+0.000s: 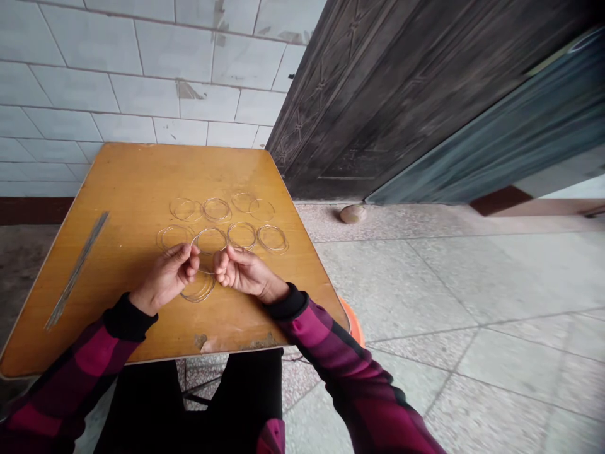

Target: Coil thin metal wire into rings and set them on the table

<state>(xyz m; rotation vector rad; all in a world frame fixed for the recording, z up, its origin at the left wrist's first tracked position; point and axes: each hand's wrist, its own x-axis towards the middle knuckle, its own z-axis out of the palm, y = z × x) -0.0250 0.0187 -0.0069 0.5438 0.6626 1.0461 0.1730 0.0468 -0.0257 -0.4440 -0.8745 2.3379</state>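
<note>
Between my two hands a thin wire ring [211, 229] is held up over the table. My left hand [172, 271] pinches its left side between thumb and fingers. On the other side my right hand [241, 270] pinches it with curled fingers. Just below and between the hands, a loose wire coil [198, 297] lies on the wood. Beyond them lie several more wire rings in two rough rows, among them a coil [242, 236], another at the right [273, 238] and one farther back [216, 209].
A bundle of straight wires [78, 271] lies along the left of the wooden table [142, 170]. Its front edge has chipped patches. A tiled wall stands behind, a dark door [359, 107] to the right. On the floor are a stone [353, 214] and something orange [353, 321].
</note>
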